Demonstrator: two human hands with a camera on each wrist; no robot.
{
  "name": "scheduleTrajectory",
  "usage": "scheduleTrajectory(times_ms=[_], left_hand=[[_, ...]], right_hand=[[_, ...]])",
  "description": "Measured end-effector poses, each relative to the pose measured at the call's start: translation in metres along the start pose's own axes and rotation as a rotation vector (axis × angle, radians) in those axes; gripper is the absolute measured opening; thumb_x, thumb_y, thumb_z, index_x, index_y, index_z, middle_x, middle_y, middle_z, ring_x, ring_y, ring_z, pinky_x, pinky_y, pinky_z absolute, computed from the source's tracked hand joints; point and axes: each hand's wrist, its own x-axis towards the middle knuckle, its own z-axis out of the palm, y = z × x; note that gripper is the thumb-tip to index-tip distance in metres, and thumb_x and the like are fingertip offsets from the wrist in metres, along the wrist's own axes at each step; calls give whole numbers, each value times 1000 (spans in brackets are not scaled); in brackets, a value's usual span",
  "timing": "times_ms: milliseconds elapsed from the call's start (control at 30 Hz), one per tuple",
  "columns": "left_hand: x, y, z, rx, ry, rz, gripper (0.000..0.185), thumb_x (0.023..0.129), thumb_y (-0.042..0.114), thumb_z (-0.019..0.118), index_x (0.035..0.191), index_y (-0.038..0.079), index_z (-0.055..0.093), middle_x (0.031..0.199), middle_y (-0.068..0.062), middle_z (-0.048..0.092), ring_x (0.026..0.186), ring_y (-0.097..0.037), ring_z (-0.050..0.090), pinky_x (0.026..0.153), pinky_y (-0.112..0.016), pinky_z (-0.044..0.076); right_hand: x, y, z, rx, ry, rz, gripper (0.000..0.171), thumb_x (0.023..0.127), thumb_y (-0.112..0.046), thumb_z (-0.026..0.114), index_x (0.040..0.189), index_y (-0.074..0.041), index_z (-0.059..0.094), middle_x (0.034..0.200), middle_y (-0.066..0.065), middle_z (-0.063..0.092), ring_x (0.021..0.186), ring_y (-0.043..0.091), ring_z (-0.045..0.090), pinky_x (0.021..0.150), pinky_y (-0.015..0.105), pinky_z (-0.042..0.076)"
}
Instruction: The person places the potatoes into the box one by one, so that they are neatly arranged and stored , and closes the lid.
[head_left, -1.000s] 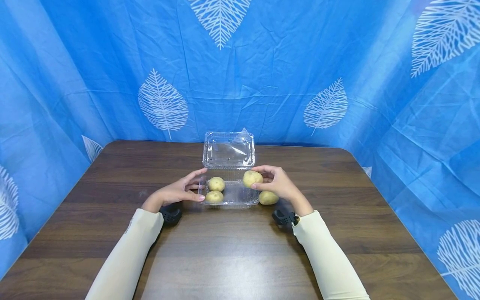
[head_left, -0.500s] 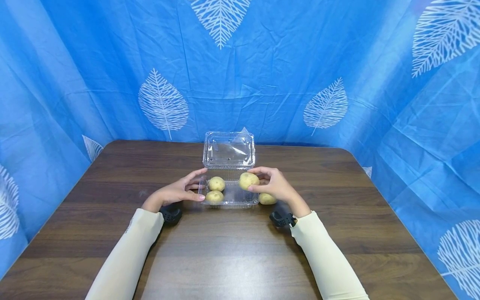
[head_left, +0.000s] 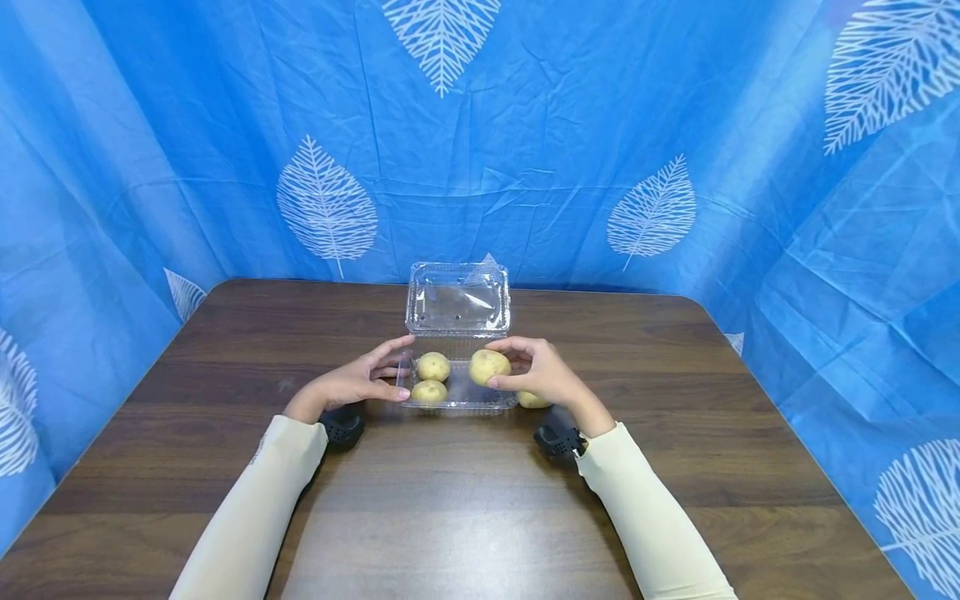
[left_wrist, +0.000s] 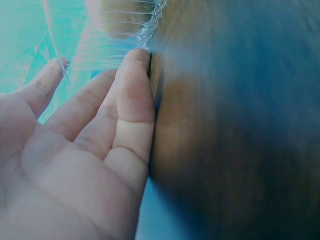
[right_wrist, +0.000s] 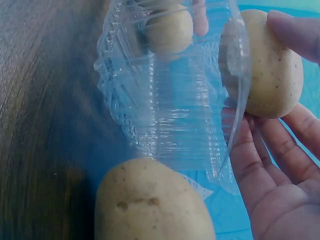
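A clear plastic clamshell box (head_left: 457, 398) stands open at the table's middle, its lid (head_left: 457, 298) upright at the back. Two potatoes (head_left: 432, 366) (head_left: 428, 391) lie in its left half. My right hand (head_left: 542, 372) holds a third potato (head_left: 488, 366) over the box's right half; in the right wrist view this potato (right_wrist: 267, 62) sits between thumb and fingers above the box wall (right_wrist: 165, 115). A fourth potato (head_left: 531, 400) (right_wrist: 152, 202) lies on the table just right of the box, under my right hand. My left hand (head_left: 360, 383) rests with straight fingers (left_wrist: 131, 95) against the box's left side (left_wrist: 120, 30).
The dark wooden table (head_left: 450, 500) is ringed by a blue curtain with white leaf prints (head_left: 480, 142) at the back and both sides. Black wrist cameras (head_left: 341, 429) (head_left: 557, 440) sit at both cuffs. Bare tabletop lies in front of the box.
My right hand has carried its potato leftward, from the box's right rim to over its right half. My left hand and the other potatoes have stayed put.
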Motion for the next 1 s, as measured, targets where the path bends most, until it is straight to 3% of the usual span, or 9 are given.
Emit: scheduleTrajectory(times_ms=[567,1000], left_hand=[[1,0,0,6,3,1,96,92,17,73,161,15,6,163,-24,10,146,-46,22,110,-59,34],[1,-1,-1,12,3,0,97,92,18,74,161,16,6,163,-24,10,146,-46,23,110,-59,35]], right_hand=[[1,-2,9,-179,-30,-101,49,78,-9,85,123,1,67,109,12,70,97,22,66,85,32,56],[2,0,15,-233,-53,-136,46,79,-11,86,121,-1,68,110,7,70,96,17,65,86,30,55]])
